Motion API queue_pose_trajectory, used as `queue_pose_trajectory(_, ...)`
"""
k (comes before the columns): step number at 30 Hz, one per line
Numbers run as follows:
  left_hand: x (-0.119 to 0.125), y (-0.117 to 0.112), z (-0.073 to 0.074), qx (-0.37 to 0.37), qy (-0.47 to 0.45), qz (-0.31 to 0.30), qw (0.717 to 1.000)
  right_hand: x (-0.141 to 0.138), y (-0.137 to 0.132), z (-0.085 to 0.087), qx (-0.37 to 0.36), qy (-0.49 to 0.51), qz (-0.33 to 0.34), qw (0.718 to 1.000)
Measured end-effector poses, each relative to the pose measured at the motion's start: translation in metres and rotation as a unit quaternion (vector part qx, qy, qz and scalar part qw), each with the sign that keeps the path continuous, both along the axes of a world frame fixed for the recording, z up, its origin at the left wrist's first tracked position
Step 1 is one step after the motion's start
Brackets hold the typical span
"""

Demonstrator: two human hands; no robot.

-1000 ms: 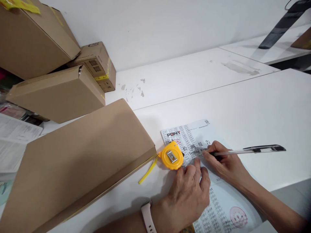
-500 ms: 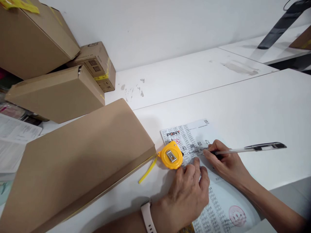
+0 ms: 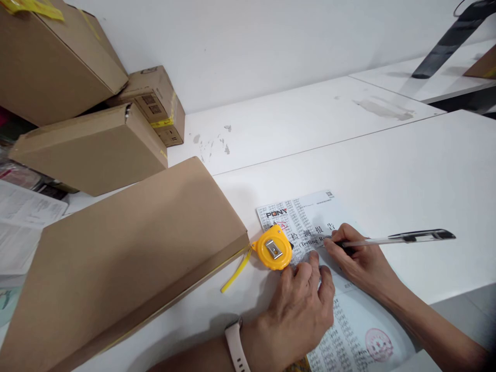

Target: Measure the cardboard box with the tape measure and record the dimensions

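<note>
From my feed, the right hand (image 3: 364,262) has its grip closed on a pen (image 3: 411,237), tip down on the paper (image 3: 306,214) lying on the table (image 3: 406,170). The left hand (image 3: 299,305) lies flat on the paper, grip open and holding nothing, fingertips just beside a yellow tape measure (image 3: 273,249) that touches the big box (image 3: 127,248).

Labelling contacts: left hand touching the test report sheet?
Touching. Head view: left hand lies flat, fingers on the test report sheet; right hand holds a pen there.
</note>
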State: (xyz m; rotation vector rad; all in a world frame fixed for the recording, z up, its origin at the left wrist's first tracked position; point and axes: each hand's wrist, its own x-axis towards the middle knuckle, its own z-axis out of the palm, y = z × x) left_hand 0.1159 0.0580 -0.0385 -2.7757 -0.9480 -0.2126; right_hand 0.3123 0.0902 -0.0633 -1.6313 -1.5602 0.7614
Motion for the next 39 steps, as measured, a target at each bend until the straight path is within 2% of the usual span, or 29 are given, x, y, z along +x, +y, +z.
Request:
queue_pose_trajectory(31, 0.0004, -0.0003, -0.0014, -0.004, -0.003, 0.000, 1.000, -0.0008, 0.0009, 0.0058, 0.001, -0.003, -0.009, 1.000)
queue_pose_trajectory(39, 0.0001, -0.0015, -0.0032, -0.006, -0.003, 0.001, 1.000, -0.0019, 0.0004, 0.0085, -0.020, 0.014, -0.025, 0.999)
